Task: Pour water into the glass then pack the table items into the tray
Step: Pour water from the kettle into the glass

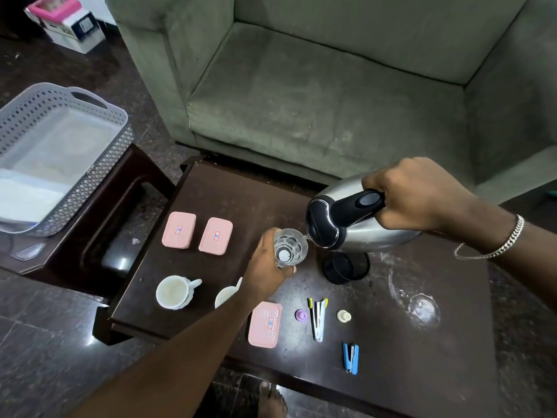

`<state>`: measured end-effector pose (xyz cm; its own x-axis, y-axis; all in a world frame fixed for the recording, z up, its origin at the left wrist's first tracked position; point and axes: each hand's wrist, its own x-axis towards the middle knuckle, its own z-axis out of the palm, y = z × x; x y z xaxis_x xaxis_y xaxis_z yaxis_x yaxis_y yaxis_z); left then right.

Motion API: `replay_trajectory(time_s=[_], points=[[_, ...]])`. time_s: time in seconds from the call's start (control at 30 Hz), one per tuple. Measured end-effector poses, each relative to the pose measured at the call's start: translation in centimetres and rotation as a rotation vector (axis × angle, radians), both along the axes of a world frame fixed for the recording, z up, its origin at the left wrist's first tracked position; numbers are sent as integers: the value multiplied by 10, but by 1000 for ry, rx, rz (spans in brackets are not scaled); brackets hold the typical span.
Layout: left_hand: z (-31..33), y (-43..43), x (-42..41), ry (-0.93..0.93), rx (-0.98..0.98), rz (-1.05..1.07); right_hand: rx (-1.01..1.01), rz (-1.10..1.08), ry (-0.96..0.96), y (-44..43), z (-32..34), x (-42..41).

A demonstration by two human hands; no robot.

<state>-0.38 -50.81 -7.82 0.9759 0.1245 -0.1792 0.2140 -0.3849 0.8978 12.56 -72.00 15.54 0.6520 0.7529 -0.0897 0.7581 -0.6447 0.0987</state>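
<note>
Now clear glass, gripped, meets tilted steel kettle.

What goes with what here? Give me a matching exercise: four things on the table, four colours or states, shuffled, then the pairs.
Things:
1. kettle
2. glass
3. small stapler
4. lidded box nearest the camera

States:
A. blue, lying flat
B. pink, shut
C. tilted, held by the right hand
D. clear, held by the left hand

Pairs: 1-C, 2-D, 3-A, 4-B
</note>
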Motion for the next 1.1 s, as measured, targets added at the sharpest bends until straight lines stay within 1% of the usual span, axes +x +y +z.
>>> replay_trajectory(time_s=[0.3,0.4,0.53,0.77,1.1], points=[[-9,6,2,5,9,2,-111,-1,-76,4,5,7],[-10,8,3,2,3,1,-120,9,-100,7,9,7],[-11,8,5,8,-9,-24,-106,7,-96,10,13,3],[-13,10,10,20,-32,-62,-163,-5,-107,7,14,0],[-18,12,8,64,-3,-86,-193,-30,-120,-2,28,-3]])
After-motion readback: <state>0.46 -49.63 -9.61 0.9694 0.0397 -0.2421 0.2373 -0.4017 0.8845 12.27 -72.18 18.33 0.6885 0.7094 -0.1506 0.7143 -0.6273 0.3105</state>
